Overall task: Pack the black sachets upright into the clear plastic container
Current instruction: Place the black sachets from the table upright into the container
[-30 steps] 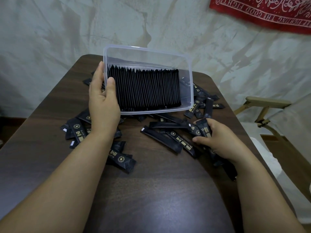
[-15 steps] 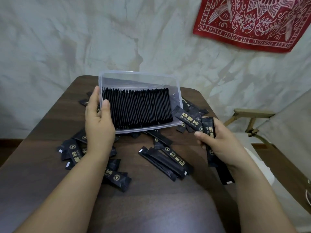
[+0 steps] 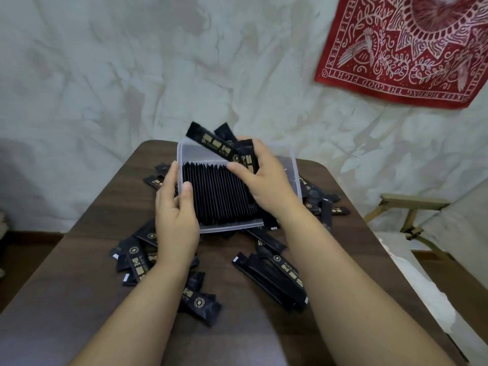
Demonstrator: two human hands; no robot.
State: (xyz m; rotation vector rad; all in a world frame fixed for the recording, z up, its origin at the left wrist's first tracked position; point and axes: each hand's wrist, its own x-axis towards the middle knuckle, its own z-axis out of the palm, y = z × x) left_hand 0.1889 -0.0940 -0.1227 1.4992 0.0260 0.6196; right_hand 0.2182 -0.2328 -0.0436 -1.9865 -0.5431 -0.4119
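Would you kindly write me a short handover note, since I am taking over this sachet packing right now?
Left hand grips the container by its left wall. Right hand holds a bunch of sachets over the container's open top.
Done: a packed row stands upright inside, starting at the left wall.
Left: slot in that bunch, then the loose sachets lying on the table on both sides.

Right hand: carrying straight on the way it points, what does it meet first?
Likely the far-left rim of the container, the held sachets reaching it before the right hand. It seems above the packed row, though depth is unclear.
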